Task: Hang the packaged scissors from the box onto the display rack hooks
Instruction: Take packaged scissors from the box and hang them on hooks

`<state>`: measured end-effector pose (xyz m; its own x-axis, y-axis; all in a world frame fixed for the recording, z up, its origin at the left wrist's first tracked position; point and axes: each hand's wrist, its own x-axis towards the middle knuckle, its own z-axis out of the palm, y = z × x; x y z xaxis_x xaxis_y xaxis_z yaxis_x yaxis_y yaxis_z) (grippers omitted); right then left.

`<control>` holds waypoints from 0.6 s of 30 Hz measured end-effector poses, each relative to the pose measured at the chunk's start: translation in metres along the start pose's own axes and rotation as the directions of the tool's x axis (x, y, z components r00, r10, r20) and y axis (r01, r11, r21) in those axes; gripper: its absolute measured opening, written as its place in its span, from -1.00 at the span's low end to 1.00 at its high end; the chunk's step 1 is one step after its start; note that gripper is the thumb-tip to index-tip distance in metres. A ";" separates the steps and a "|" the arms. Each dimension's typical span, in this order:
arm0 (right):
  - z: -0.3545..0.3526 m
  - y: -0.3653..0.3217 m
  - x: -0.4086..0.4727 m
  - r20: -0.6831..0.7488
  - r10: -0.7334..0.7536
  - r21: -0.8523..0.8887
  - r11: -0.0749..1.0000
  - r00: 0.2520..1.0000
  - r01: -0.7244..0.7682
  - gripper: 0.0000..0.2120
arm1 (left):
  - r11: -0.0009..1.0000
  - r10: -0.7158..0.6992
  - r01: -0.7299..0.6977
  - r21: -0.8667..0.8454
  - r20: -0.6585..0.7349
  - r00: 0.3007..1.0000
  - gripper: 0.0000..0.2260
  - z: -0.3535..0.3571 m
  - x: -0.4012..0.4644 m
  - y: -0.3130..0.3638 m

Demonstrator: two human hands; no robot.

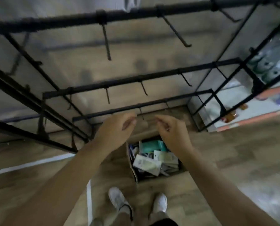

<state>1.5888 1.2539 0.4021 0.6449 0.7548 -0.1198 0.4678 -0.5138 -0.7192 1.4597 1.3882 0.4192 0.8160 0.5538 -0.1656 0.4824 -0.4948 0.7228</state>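
An open cardboard box (pixel 130 162) stands on the floor in front of my feet, filled with several packaged scissors (pixel 147 164) in white and teal cards. A black display rack (pixel 136 79) rises ahead, its bars carrying bare hooks (pixel 107 44). My left hand (pixel 116 129) and my right hand (pixel 170 131) hover above the box, just under the lowest bar's hook (pixel 142 115). Both hands have loosely curled fingers and hold nothing.
A second rack section stands at the left (pixel 22 101). Shelving with packaged goods (pixel 266 66) and an orange edge sits at the right. White tape lines (pixel 30 163) cross the wooden floor. My white shoes (pixel 118 199) stand close behind the box.
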 end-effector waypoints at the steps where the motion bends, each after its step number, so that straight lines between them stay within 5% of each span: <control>1: 0.002 0.026 -0.002 0.011 0.064 0.027 0.998 0.998 -0.065 -0.71 | 0.999 -0.037 0.037 0.013 0.042 0.998 -0.71 0.024 0.007 -0.004; 6: 0.037 0.160 0.006 0.145 0.407 0.139 0.894 0.902 -0.425 -0.70 | 0.973 -0.213 0.185 0.141 0.221 0.952 -0.73 0.157 0.063 -0.045; 18: 0.181 0.449 0.043 0.416 0.670 0.051 0.658 0.614 -0.752 -0.64 | 0.847 -0.531 0.447 0.289 0.417 0.738 -0.86 0.462 0.160 -0.193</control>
<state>1.7172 1.1294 -0.0502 0.4580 0.2893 -0.8406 -0.2077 -0.8846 -0.4176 1.6439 1.2632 -0.0570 0.4782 0.3923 -0.7858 0.8650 -0.3653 0.3440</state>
